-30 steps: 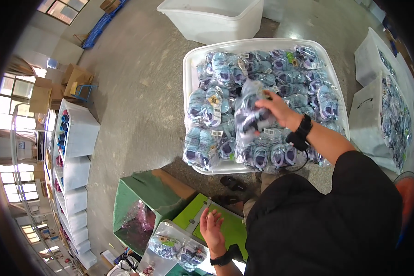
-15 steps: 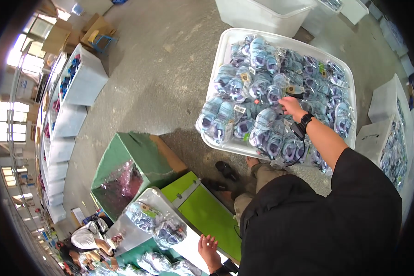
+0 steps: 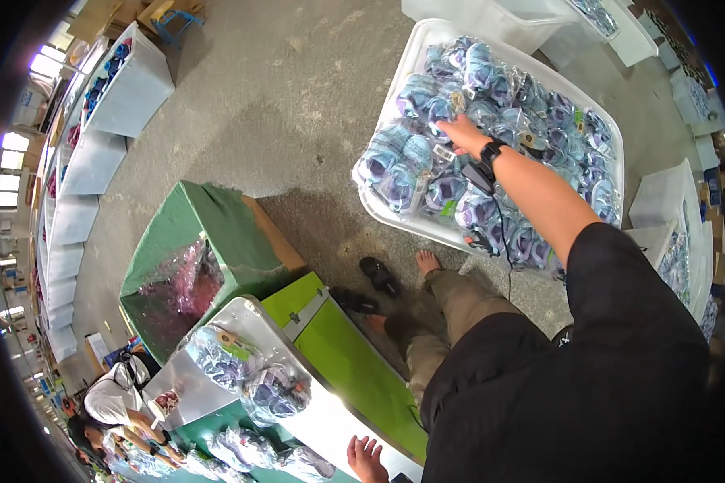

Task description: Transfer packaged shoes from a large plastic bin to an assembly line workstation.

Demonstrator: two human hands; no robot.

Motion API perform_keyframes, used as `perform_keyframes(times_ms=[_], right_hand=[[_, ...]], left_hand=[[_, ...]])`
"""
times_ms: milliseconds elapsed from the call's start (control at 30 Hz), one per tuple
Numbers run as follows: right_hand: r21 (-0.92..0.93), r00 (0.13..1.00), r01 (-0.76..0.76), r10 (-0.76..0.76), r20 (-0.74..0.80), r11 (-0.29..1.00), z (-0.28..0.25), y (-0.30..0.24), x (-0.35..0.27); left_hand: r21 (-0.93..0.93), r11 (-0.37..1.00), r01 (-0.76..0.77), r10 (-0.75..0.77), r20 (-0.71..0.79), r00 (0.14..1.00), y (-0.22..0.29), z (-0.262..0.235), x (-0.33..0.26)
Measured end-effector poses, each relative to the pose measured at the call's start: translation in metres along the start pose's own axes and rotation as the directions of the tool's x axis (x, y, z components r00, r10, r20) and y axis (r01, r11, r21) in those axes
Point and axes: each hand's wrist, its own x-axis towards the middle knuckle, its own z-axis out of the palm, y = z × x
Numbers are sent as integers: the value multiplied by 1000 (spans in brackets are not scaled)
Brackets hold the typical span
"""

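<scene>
My right hand (image 3: 462,134) reaches across a large white bin (image 3: 387,208) filled with blue and purple shoes in clear plastic bags. Its fingers are closed on the edge of bagged shoes (image 3: 441,110) on the bin's left side; part of the grip is hidden. A black watch sits on that wrist, with a small dark device and a cable hanging under it. My left hand (image 3: 366,459) is open and holds nothing, fingers apart, beside the edge of a white table (image 3: 330,414). Two bagged bundles of shoes (image 3: 275,392) lie on that table.
A green bin (image 3: 242,233) with crumpled plastic stands left, against a bright green panel (image 3: 342,362). Black sandals (image 3: 379,276) lie on the floor by my feet. White bins (image 3: 133,88) line the far left. A co-worker (image 3: 121,402) handles bagged items at lower left.
My right hand has moved left and farther away over the bin, onto another bag of shoes. The view has shifted slightly. My left hand stays open by the table.
</scene>
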Motion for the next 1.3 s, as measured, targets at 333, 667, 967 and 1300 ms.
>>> perform_keyframes(times_ms=[333,667,967,1300], right_hand=[[576,968,-67,192,-160,815,31,6,9],[440,989,-127,150,-17,889,2,20,24],[-16,820,556,-552,-155,831,3,52,23],[83,323,595,-332,887,800,265,-125,-423]], left_hand=[[-81,993,88,-96,-104,990,-53,-58,-28],[-80,994,75,-83,-110,990,-54,-92,-14],[-134,983,-129,86,-283,955,-64,-169,41],[-21,967,-255,139,-793,593,-82,-308,157]])
